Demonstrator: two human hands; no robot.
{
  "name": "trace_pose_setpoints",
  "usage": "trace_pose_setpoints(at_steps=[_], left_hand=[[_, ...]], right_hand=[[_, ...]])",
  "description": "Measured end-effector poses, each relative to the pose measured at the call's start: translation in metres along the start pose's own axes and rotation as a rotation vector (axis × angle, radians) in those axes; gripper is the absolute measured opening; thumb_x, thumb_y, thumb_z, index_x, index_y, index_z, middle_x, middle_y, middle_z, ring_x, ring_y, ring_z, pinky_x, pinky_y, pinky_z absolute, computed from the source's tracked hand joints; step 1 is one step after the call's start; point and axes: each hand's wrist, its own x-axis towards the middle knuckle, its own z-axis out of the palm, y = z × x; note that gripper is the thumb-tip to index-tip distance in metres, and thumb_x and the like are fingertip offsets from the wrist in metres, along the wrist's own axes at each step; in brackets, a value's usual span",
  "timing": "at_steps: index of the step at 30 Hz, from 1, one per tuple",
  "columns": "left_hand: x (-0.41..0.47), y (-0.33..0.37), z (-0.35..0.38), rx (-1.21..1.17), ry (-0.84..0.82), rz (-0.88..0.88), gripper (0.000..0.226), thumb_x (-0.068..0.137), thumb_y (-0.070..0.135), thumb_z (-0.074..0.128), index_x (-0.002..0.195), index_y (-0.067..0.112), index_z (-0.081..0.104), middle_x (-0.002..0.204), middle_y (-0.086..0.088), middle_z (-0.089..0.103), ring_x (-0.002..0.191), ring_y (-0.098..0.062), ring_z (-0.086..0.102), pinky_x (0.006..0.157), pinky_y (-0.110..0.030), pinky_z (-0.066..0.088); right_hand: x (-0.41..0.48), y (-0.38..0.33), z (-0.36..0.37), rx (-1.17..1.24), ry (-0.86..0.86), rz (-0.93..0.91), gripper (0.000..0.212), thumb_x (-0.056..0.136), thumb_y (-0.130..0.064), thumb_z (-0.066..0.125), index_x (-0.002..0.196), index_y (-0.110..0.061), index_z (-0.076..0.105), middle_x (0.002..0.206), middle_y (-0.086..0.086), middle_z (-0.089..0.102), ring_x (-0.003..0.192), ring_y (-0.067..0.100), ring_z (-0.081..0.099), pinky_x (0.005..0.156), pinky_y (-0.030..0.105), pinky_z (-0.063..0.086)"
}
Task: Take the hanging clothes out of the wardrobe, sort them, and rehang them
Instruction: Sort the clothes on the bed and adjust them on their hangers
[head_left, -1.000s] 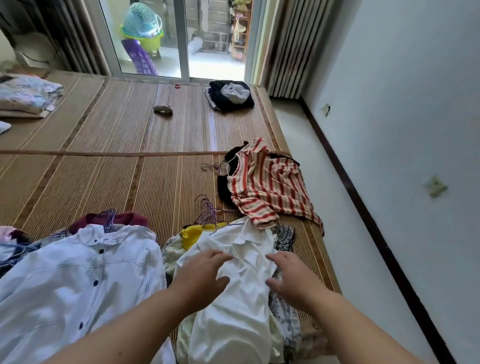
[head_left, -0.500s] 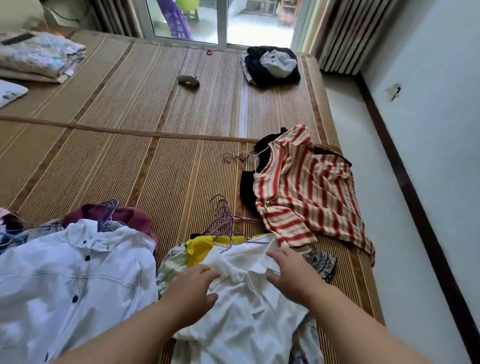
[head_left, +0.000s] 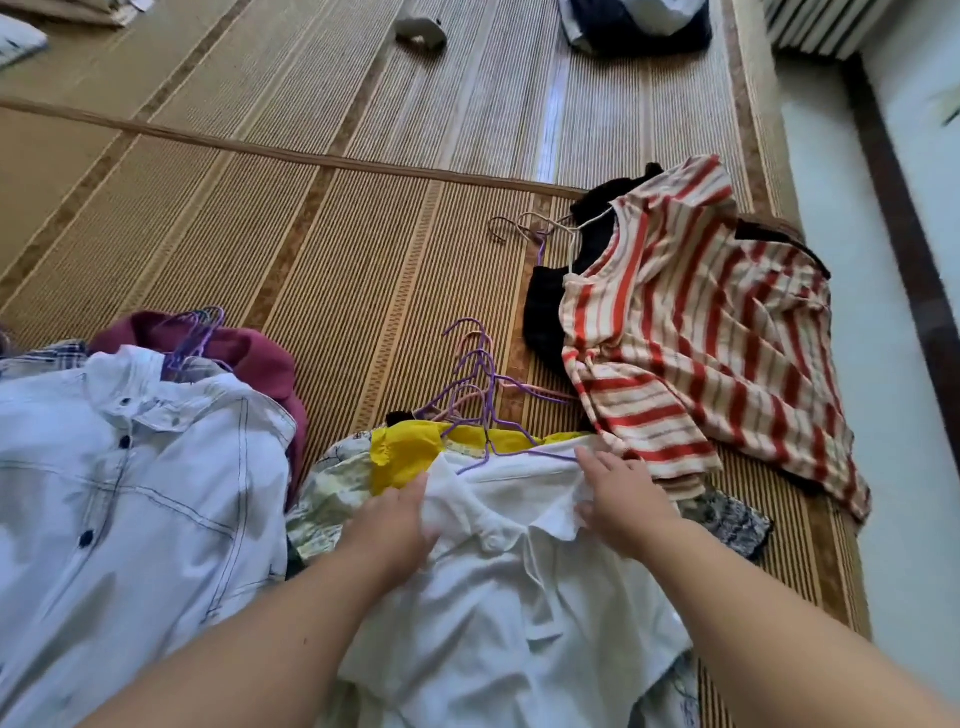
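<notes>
A white polo shirt (head_left: 519, 597) lies on top of a clothes pile at the near middle of the woven mat (head_left: 311, 234). My left hand (head_left: 395, 519) grips bunched fabric at the shirt's left shoulder. My right hand (head_left: 623, 499) pinches the right side of its collar. A purple hanger wire runs across the shirt's neck, and several purple and pink hangers (head_left: 478, 384) stick out just beyond it. A yellow garment (head_left: 415, 452) shows under the shirt. A red-striped top (head_left: 701, 353) lies on a black garment (head_left: 545, 312) to the right.
A pale blue button shirt (head_left: 130, 493) covers a second pile at the left, over a maroon garment (head_left: 249, 353). A dark bundle (head_left: 634, 26) and a small grey object (head_left: 421, 34) sit at the mat's far end. The mat's right edge drops to a pale floor (head_left: 883, 364).
Both hands have slid up the white shirt from its chest to its shoulder and collar and taken hold there. The view has tilted down and moved closer to the pile.
</notes>
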Motion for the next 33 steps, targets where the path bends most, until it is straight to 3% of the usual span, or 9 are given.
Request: trace_pose_setpoints(at_steps=[3,6,10,13,18,21,25,28,33], left_hand=[[-0.003,0.000,0.000,-0.134,0.041,-0.008,0.034,0.096,0.041,0.045,0.123,0.022,0.050,0.123,-0.011,0.059,0.112,-0.032,0.054,0.086,-0.037,0.045],[-0.024,0.001,-0.012,-0.296,0.132,0.050,0.015,0.097,0.033,0.046,0.088,0.024,0.054,0.099,-0.006,0.065,0.095,-0.028,0.059,0.065,-0.033,0.036],[-0.068,0.000,-0.046,-0.489,0.242,0.154,0.016,0.092,0.033,0.053,0.081,0.023,0.057,0.077,0.003,0.063,0.076,-0.020,0.058,0.071,-0.039,0.045],[-0.103,0.007,-0.082,-0.530,0.325,0.242,0.016,0.090,0.035,0.054,0.081,0.023,0.060,0.073,0.005,0.063,0.075,-0.014,0.059,0.073,-0.040,0.047],[-0.161,0.031,-0.157,-0.528,0.393,0.431,0.014,0.088,0.037,0.055,0.080,0.027,0.061,0.070,0.010,0.063,0.067,-0.008,0.057,0.064,-0.037,0.047],[-0.197,0.053,-0.206,-0.500,0.447,0.537,0.009,0.086,0.040,0.055,0.082,0.034,0.060,0.070,0.011,0.063,0.065,-0.008,0.057,0.061,-0.033,0.045],[-0.251,0.091,-0.266,-0.429,0.589,0.616,0.015,0.090,0.028,0.061,0.075,0.031,0.063,0.069,0.008,0.063,0.066,-0.010,0.056,0.058,-0.021,0.039],[-0.288,0.121,-0.302,-0.356,0.685,0.673,0.011,0.091,0.030,0.059,0.084,0.024,0.065,0.074,0.007,0.060,0.071,-0.015,0.054,0.056,-0.008,0.031],[-0.334,0.179,-0.338,-0.302,0.774,0.840,0.017,0.091,0.033,0.058,0.093,0.020,0.068,0.074,0.005,0.060,0.073,-0.022,0.058,0.064,-0.027,0.034]], right_hand=[[-0.004,-0.001,-0.004,-0.076,0.049,0.004,0.047,0.094,-0.036,0.041,0.140,-0.033,0.035,0.145,0.001,0.036,0.127,0.030,0.031,0.104,0.044,0.033],[-0.017,-0.004,-0.015,-0.016,0.040,0.005,0.028,0.092,-0.048,0.043,0.109,-0.035,0.061,0.120,0.003,0.055,0.116,0.030,0.041,0.088,0.040,0.040],[-0.052,-0.007,-0.040,0.301,0.105,-0.026,0.035,0.083,-0.046,0.060,0.057,-0.026,0.050,0.086,0.004,0.052,0.090,0.025,0.054,0.069,0.033,0.042],[-0.095,-0.004,-0.075,0.417,0.223,-0.039,0.022,0.075,-0.042,0.073,0.073,-0.029,0.055,0.096,-0.004,0.048,0.096,0.016,0.049,0.076,0.028,0.037],[-0.185,0.009,-0.141,0.630,0.139,0.015,0.076,0.074,-0.049,0.074,0.138,-0.025,0.042,0.129,-0.004,0.050,0.109,0.016,0.054,0.082,0.022,0.047],[-0.245,0.012,-0.178,0.616,0.155,-0.013,0.054,0.084,-0.048,0.063,0.132,-0.029,0.049,0.118,-0.004,0.053,0.088,0.005,0.054,0.059,0.011,0.043],[-0.324,0.016,-0.229,0.722,0.264,-0.037,0.030,0.089,-0.052,0.050,0.096,-0.027,0.066,0.096,-0.002,0.065,0.084,0.016,0.061,0.068,0.029,0.053],[-0.378,0.015,-0.266,0.817,0.397,-0.061,0.030,0.091,-0.043,0.052,0.086,-0.019,0.070,0.086,0.002,0.068,0.079,0.016,0.063,0.064,0.022,0.049],[-0.442,0.018,-0.304,0.995,0.665,-0.172,0.017,0.083,-0.038,0.064,0.093,-0.029,0.075,0.090,-0.005,0.073,0.082,0.007,0.065,0.070,0.020,0.050]])
